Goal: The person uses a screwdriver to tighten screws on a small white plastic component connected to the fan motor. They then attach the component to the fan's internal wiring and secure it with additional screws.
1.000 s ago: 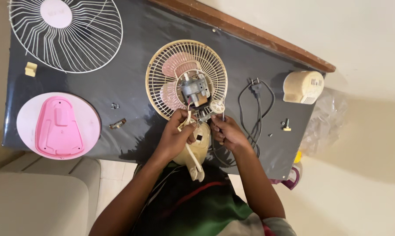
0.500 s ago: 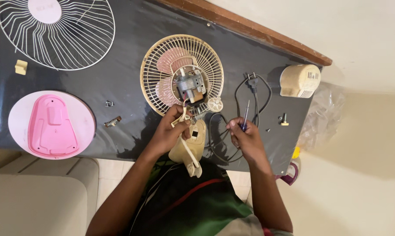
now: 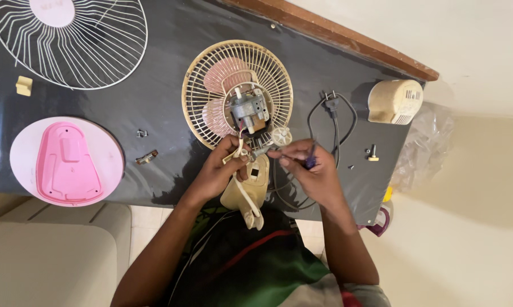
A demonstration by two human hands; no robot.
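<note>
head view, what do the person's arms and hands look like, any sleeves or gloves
Both arms are bare from the hands up to the edge of the picture, with no long sleeves. The left hand and the right hand wear no gloves, and no rings, watch or bands show. The top is dark with green, red and white patches.

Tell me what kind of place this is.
Probably a home repair spot rather than a workshop: a dark-covered table against a plain wall, tiled floor below. A small fan lies in parts on it: its motor bared, a loose grille, a pink base, and stray screws.
</note>
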